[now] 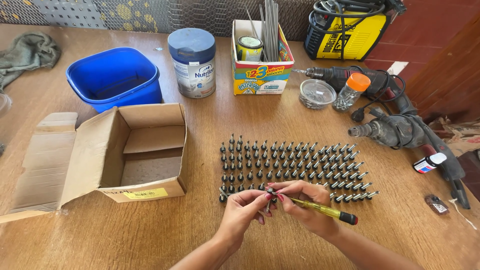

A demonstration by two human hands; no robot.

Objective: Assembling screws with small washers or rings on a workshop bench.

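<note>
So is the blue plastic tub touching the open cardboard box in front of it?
Cannot tell. In the head view the blue tub stands right behind the cardboard box, and the box's raised flap overlaps the tub's lower edge, hiding whether they meet or a small gap remains.

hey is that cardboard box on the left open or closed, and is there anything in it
Open and, as far as shows, empty. The cardboard box lies tipped on its side, flaps spread, mouth facing the camera; only bare inner walls show.

We pinch screw (270, 199) in left hand (245, 206); right hand (305, 200) grips yellow screwdriver (325, 212); screw rows (295, 167) stand just behind, on wooden table (150, 230).
</note>
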